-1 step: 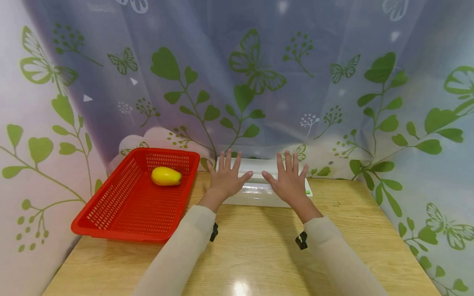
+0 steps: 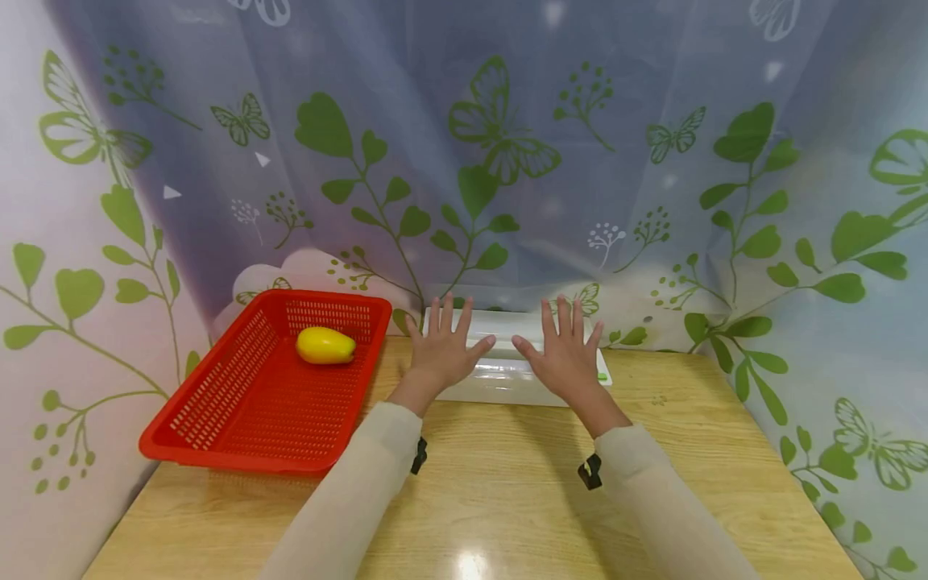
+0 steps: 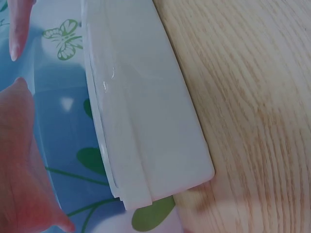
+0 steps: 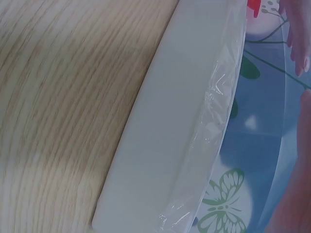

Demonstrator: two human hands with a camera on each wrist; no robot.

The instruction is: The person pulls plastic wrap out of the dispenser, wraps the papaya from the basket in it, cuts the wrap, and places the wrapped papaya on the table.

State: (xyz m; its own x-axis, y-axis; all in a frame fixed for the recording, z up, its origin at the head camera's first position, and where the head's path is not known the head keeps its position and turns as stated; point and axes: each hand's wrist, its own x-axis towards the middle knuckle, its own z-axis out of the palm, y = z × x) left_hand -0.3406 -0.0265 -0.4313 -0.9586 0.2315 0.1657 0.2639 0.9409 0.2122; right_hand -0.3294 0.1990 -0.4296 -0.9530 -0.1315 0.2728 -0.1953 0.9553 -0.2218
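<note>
A long white cling film dispenser (image 2: 507,391) stands at the back of the table, against the patterned cloth. Clear, wrinkled film (image 4: 214,97) shows along its upper edge in the right wrist view. My left hand (image 2: 444,350) is spread above its left part, palm down, with the fingers straight and pointing away from me. Over the right part, my right hand (image 2: 568,354) is spread the same way, the two thumbs pointing toward each other. Neither hand holds anything. In the wrist views the hands appear only at the frame edges, beside the dispenser's white front wall (image 3: 160,111).
A red plastic basket (image 2: 261,463) with slotted walls sits on the left of the wooden table (image 2: 493,499). A yellow oval fruit (image 2: 325,345) lies in its far end. Cloth printed with leaves and butterflies (image 2: 500,129) closes off the back and both sides.
</note>
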